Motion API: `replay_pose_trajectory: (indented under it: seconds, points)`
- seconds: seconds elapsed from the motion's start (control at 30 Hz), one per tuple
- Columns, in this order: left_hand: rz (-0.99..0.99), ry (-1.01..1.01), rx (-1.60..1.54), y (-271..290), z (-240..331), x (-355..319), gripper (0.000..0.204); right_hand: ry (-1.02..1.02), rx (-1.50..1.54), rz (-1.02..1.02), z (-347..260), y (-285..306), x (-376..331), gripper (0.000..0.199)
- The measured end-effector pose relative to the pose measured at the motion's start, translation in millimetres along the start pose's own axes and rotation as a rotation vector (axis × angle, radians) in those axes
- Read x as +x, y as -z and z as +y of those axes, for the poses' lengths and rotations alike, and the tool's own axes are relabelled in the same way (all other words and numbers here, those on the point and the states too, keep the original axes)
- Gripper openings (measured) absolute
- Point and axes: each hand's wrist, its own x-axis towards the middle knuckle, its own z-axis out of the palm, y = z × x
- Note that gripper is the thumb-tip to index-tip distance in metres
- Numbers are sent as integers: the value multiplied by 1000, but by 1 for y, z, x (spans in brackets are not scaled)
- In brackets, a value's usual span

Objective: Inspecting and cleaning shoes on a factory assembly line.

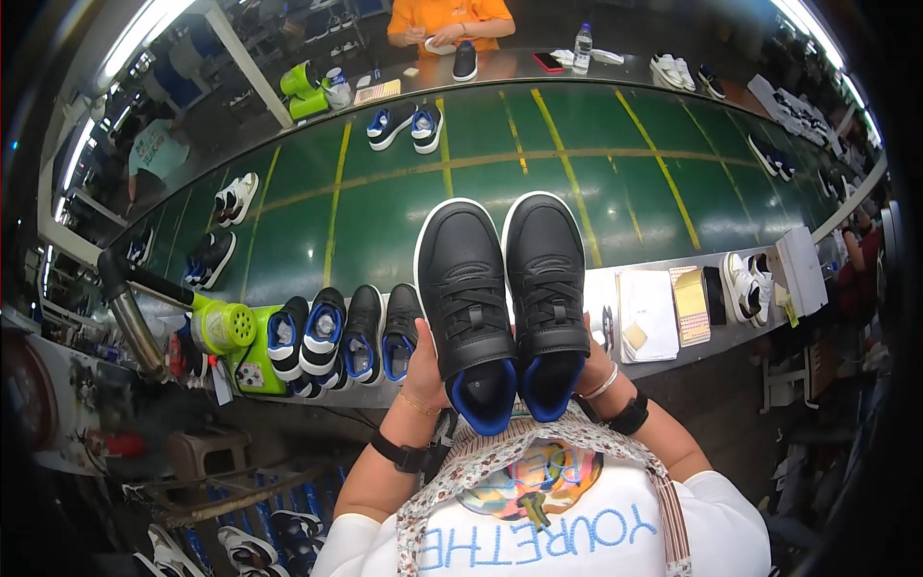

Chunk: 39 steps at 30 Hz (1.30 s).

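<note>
Hands grip a pair of black sneakers [505, 298] side by side above the near surface [663, 358]: left hand [426, 370] and right hand [594, 361] each clasping one heel. Either shoe could slip onto the sneaker row [346, 337] at near left.

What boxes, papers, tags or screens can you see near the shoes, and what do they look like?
White paper sheets: table edge, right of the held black shoes; flat rectangles.
Yellow patterned booklet: beside the sheets; narrow rectangle.
White box: far right; upright.
Phone: far table; dark screen, red edge.
</note>
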Motion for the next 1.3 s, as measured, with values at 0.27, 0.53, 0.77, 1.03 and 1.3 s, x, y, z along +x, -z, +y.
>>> replay_pose_trajectory:
  seconds: [0.27, 0.53, 0.77, 1.03, 1.3]
  points:
    - [-32, 95, -24, 32, -9, 3, 102, -59, 143, -171, 7, 6, 2, 84]
    - [-23, 100, -15, 48, -10, -2, 109, -5, -266, -96, 23, 24, -2, 76]
    - [93, 42, 72, 63, -13, -8, 106, -2, -156, -62, 19, 26, -5, 72]
    - [23, 4, 297, 51, 7, -16, 87, 22, -306, -42, 1, 16, -6, 69]
    - [66, -54, 548, 50, 30, -26, 75, 65, -345, -47, -3, 33, -6, 63]
